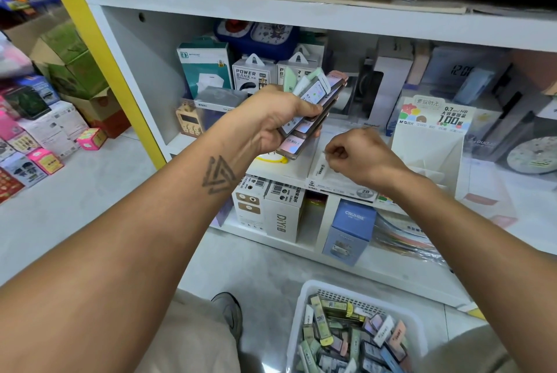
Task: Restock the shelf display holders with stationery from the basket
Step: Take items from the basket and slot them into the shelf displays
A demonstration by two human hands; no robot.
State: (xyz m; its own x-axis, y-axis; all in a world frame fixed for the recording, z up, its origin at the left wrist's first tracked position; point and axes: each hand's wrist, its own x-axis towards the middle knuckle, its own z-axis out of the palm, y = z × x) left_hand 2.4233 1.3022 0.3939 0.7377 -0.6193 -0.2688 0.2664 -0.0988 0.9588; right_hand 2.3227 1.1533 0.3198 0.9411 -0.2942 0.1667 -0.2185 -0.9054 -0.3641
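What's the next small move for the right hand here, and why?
Probably reach the right hand up to pull one case off the fanned stack of pastel lead-refill cases gripped in the left hand, then slot it into the white cardboard display holder to its right. The right hand looks curled with nothing clearly in it, and the holder's tiers look unfilled.

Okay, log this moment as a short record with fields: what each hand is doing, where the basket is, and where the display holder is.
left hand: grips a fanned stack of lead cases above the shelf
right hand: fingers curled, over a flat white packet; whether it pinches anything cannot be told
basket: white, on the floor below, filled with mixed cases
display holder: white cardboard, on the shelf right of the hands; its visible front slots look unfilled
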